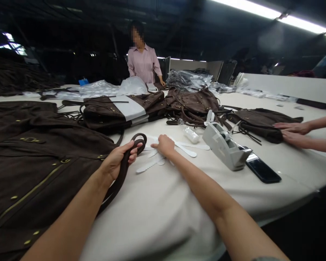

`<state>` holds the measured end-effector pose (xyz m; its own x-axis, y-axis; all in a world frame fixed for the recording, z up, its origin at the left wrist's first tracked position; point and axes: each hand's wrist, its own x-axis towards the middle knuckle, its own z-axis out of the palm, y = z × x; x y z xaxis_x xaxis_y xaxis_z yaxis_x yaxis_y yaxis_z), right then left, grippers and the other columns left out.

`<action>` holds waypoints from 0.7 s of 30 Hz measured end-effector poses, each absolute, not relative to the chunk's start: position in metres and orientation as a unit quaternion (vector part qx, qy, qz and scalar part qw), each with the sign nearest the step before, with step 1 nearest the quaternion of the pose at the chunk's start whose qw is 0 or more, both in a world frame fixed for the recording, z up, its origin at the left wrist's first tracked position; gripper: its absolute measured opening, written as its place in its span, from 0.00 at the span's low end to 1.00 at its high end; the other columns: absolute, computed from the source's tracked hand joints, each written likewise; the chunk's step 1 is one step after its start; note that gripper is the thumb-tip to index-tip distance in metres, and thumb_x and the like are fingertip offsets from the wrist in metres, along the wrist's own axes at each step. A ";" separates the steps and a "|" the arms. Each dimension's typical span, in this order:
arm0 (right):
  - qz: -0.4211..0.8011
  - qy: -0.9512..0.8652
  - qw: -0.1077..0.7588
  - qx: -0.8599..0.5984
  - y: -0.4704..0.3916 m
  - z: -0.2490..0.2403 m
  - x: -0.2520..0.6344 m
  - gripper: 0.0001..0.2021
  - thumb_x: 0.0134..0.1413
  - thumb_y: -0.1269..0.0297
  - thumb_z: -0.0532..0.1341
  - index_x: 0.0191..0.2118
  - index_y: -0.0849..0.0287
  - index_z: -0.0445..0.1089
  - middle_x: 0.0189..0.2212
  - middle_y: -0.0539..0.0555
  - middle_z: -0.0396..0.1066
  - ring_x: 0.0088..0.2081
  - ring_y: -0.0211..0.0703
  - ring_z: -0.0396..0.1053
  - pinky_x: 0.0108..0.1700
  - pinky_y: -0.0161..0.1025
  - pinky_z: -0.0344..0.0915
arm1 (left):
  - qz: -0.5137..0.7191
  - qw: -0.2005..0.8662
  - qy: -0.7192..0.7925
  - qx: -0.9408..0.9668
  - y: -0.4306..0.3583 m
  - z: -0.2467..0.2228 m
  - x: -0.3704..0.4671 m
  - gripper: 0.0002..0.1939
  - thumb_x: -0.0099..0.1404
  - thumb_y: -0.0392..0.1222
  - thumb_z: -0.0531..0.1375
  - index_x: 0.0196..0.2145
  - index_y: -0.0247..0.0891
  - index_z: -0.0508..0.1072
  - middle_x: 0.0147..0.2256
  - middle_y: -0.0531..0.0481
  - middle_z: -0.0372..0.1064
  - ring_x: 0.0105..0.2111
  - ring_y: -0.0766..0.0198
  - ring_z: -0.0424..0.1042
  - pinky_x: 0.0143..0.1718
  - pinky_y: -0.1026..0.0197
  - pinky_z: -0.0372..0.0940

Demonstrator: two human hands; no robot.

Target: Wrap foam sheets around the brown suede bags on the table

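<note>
My left hand (pixel 122 156) is wrapped round a dark brown strap (pixel 119 181), which bends into a loop above the fingers. Beside it lies a dark brown fabric bag (pixel 43 156) with brass-coloured studs and a zip. My right hand (pixel 164 145) is closed in a pinch over a fanned pile of white strips with toothed edges (pixel 149 166). Its fingertips seem to grip one of them, partly hidden by the hand. To the right of the pile are a small clear plastic packet (pixel 190 135) and a grey tape dispenser (pixel 224 146).
A black phone (pixel 262 168) lies by the dispenser on the cloth-covered table (pixel 157 221). More brown bags (pixel 192 99) and clear plastic bags (pixel 92 88) stretch across the back. A co-worker's hands (pixel 296 134) press a bag at right; another person (pixel 143 63) stands behind the table.
</note>
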<state>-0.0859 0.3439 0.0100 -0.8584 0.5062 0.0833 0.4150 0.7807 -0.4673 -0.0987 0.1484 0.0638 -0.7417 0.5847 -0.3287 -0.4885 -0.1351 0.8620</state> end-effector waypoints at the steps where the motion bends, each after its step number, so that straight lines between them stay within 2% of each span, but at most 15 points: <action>1: 0.225 -0.939 0.092 -0.245 0.345 0.010 -0.088 0.17 0.49 0.53 0.68 0.41 0.58 0.73 0.45 0.58 0.73 0.45 0.51 0.71 0.44 0.41 0.64 | 0.765 0.353 0.538 0.024 0.148 0.065 -0.100 0.13 0.69 0.38 0.53 0.38 0.27 0.75 0.23 0.53 0.57 0.18 0.76 0.55 0.15 0.75 0.55; 5: 0.255 -0.934 0.068 -0.241 0.350 0.007 -0.091 0.07 0.54 0.56 0.64 0.35 0.54 0.75 0.35 0.51 0.75 0.40 0.45 0.72 0.40 0.37 0.64 | 0.789 0.322 0.523 0.010 0.149 0.064 -0.101 0.11 0.66 0.27 0.53 0.40 0.26 0.74 0.29 0.48 0.64 0.23 0.75 0.63 0.21 0.75 0.63; 7: 0.243 -0.935 0.080 -0.244 0.348 0.007 -0.087 0.08 0.57 0.58 0.62 0.39 0.54 0.74 0.41 0.52 0.73 0.42 0.45 0.71 0.42 0.37 0.64 | 0.794 0.295 0.531 0.019 0.149 0.063 -0.099 0.11 0.64 0.25 0.53 0.39 0.25 0.74 0.29 0.48 0.64 0.23 0.74 0.64 0.21 0.75 0.63; 9: 0.211 -0.944 0.103 -0.232 0.345 0.009 -0.083 0.16 0.57 0.57 0.62 0.49 0.55 0.71 0.50 0.56 0.68 0.46 0.48 0.70 0.45 0.40 0.64 | 0.809 0.270 0.521 0.023 0.145 0.066 -0.099 0.11 0.64 0.24 0.52 0.39 0.24 0.74 0.28 0.49 0.63 0.22 0.75 0.63 0.19 0.75 0.62; 11: 0.174 -0.959 0.107 -0.195 0.343 0.012 -0.082 0.22 0.57 0.53 0.62 0.56 0.53 0.67 0.54 0.58 0.63 0.50 0.50 0.68 0.47 0.41 0.63 | 0.835 0.260 0.484 0.025 0.139 0.071 -0.100 0.11 0.64 0.23 0.51 0.39 0.23 0.73 0.27 0.49 0.62 0.22 0.75 0.63 0.19 0.75 0.61; 13: 0.151 -0.973 0.075 -0.158 0.344 0.016 -0.086 0.19 0.59 0.52 0.61 0.55 0.50 0.68 0.54 0.56 0.63 0.50 0.49 0.67 0.47 0.40 0.62 | 0.857 0.274 0.435 0.027 0.132 0.077 -0.103 0.12 0.65 0.24 0.50 0.39 0.22 0.72 0.28 0.49 0.63 0.22 0.75 0.63 0.19 0.75 0.61; 17: 0.148 -0.979 0.025 -0.140 0.347 0.026 -0.102 0.12 0.55 0.56 0.65 0.45 0.49 0.74 0.50 0.52 0.67 0.46 0.44 0.69 0.43 0.35 0.61 | 0.872 0.343 0.347 0.039 0.124 0.085 -0.101 0.12 0.68 0.30 0.50 0.40 0.21 0.71 0.23 0.53 0.59 0.18 0.76 0.59 0.16 0.75 0.56; 19: 0.148 -0.980 0.023 -0.131 0.344 0.031 -0.105 0.10 0.51 0.60 0.68 0.40 0.52 0.75 0.44 0.52 0.71 0.42 0.42 0.70 0.39 0.34 0.61 | 0.863 0.380 0.326 0.068 0.123 0.084 -0.094 0.16 0.72 0.40 0.49 0.40 0.23 0.72 0.18 0.59 0.52 0.13 0.78 0.51 0.12 0.74 0.49; 21: 0.148 -0.982 0.026 -0.113 0.340 0.032 -0.103 0.05 0.49 0.64 0.68 0.34 0.56 0.76 0.35 0.52 0.73 0.36 0.41 0.70 0.35 0.33 0.60 | 0.845 0.413 0.325 0.103 0.125 0.081 -0.087 0.27 0.72 0.54 0.47 0.41 0.25 0.72 0.14 0.62 0.45 0.10 0.77 0.40 0.09 0.72 0.41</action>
